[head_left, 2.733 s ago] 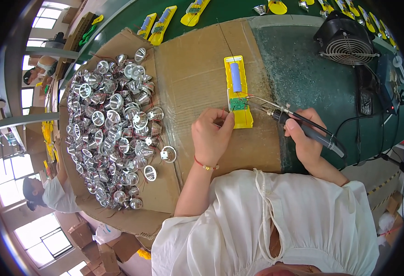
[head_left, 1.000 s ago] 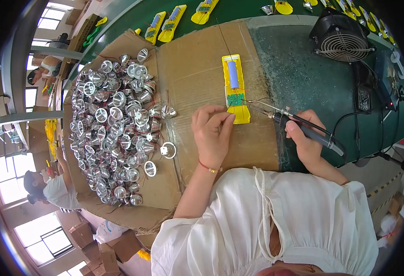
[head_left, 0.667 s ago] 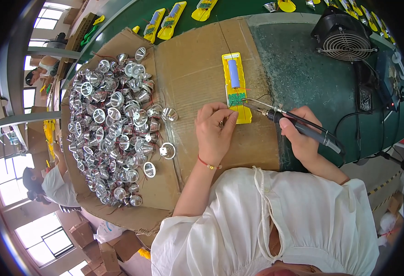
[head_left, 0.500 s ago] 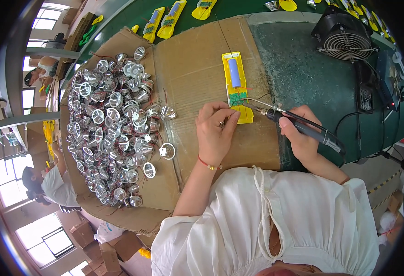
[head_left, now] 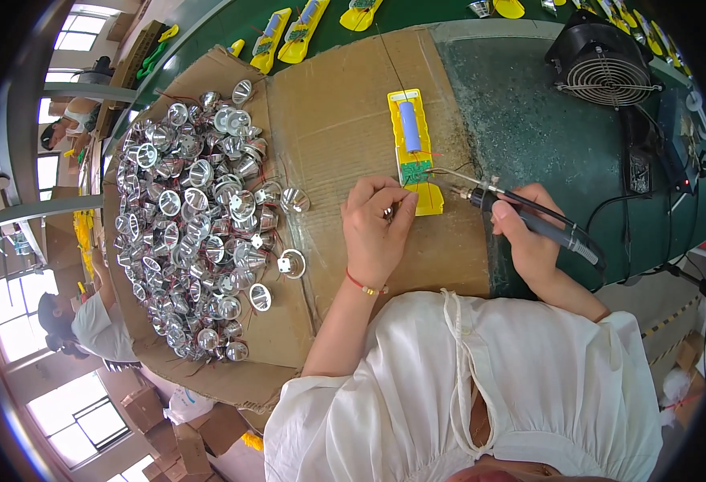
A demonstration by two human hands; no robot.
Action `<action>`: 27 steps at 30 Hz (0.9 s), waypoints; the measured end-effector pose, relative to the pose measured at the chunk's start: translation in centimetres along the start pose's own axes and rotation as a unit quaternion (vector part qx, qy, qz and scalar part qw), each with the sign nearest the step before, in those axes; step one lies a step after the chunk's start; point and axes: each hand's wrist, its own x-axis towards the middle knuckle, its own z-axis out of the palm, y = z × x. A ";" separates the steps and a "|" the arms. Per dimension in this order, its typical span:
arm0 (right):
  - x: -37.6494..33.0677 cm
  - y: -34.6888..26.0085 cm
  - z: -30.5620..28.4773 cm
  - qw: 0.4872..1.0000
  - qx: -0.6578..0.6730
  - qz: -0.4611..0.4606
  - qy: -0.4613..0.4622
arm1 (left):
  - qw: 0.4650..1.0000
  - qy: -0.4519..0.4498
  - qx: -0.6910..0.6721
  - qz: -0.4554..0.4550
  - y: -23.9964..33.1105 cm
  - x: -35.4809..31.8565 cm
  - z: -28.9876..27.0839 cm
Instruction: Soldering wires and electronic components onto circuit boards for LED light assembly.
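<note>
On the cardboard lies a yellow plastic housing with a blue-violet cylindrical battery and a small green circuit board in it. My left hand is closed at the housing's near left edge, fingertips by the board. A silvery glint shows between its fingers, but the piece is mostly hidden. My right hand grips a black soldering iron with a thin metal feed tube along it. The tube's end reaches the board's right edge; the iron's tip sits to the right of the housing, apart from the board.
A heap of silver reflector cups with wires fills the cardboard tray's left side. A black fan stands at the far right, with cables near it. More yellow housings line the far edge. Other people are at the left.
The soldering iron has shifted slightly right, its tip drawing away from the circuit board. My left hand stays almost in place beside the housing.
</note>
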 end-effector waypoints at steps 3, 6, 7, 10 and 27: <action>-0.1 -0.1 -0.6 1.000 0.017 -0.002 0.014 | 0.999 0.009 -0.007 -0.033 0.3 -0.1 0.1; -0.1 -0.1 -1.1 1.000 0.011 -0.015 0.023 | 1.000 0.004 -0.007 -0.030 0.4 0.1 0.1; -0.1 0.0 -1.1 0.999 0.008 -0.025 0.020 | 1.000 0.003 -0.007 -0.029 0.4 0.1 0.0; -0.1 0.2 -1.2 0.999 0.006 -0.033 0.019 | 0.998 -0.006 -0.031 -0.062 0.6 0.1 0.1; 1.4 -0.4 -3.6 0.993 0.059 -0.046 0.096 | 0.979 -0.149 0.064 -0.122 1.1 2.3 -1.9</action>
